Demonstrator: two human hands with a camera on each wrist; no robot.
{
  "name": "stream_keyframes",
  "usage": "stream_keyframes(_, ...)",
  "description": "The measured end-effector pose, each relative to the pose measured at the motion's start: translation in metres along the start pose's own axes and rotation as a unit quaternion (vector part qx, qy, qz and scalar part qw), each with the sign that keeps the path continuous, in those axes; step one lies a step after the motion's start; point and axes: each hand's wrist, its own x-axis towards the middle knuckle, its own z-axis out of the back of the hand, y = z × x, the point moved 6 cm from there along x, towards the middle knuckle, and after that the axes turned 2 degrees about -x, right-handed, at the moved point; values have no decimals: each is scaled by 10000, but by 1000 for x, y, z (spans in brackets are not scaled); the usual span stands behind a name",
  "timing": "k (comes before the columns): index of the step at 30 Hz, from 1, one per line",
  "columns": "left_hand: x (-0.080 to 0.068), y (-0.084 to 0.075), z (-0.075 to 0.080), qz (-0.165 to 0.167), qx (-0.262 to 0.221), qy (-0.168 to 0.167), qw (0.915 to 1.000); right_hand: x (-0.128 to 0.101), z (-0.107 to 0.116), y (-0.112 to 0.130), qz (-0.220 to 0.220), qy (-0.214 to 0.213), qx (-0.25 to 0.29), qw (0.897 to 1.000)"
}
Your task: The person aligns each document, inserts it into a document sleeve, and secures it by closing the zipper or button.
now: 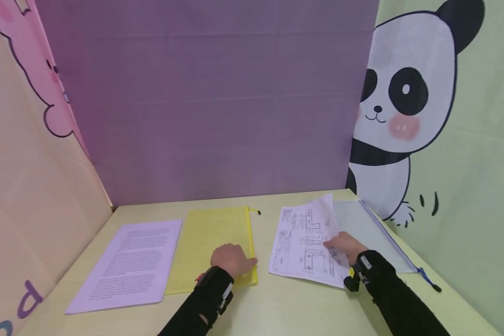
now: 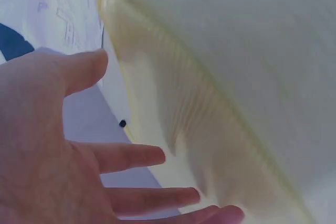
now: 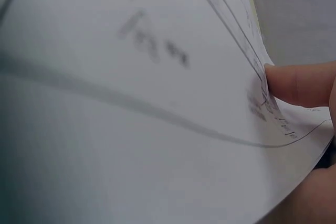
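My left hand point(image 1: 234, 259) lies on the right part of a yellow zip pouch point(image 1: 210, 238) that is flat on the table. In the left wrist view its fingers point(image 2: 131, 157) are straight and spread over the yellow pouch point(image 2: 220, 103). My right hand point(image 1: 343, 245) is on a white sheet of technical drawings point(image 1: 304, 245) and pinches it, with the sheet's far right corner curled up off the table. Close up, a fingertip point(image 3: 299, 85) presses on the bent drawing sheet point(image 3: 131, 103), and the rest of the hand is behind the paper.
A printed text sheet point(image 1: 130, 263) lies left of the yellow pouch. A clear zip pouch point(image 1: 371, 228) with a blue zipper lies under and right of the drawings. Partition walls close off the pale table point(image 1: 285, 308) on the left, back and right.
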Motion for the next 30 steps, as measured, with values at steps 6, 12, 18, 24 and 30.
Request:
stream_keyframes(6,-6,-8,-2,423,11,362,9984,0,-1,-1,-17,-33,14,10000)
stream_keyframes(12,-7,-9,-3,620,-269,567,9961,1,0,-1,-6,-67,-30,10000)
stream_keyframes(18,-1,-18,-17,1031,-302,503,9929,1,0,-2,-46,-127,-87,9999)
stream_keyframes(24,2,-25,-23,1444,-255,568,9876,1,-1,-3,-45,-98,7,9999)
stream_keyframes(30,-1,-29,-22,1519,-139,720,9857,-4,0,-2,-40,-106,15,9999)
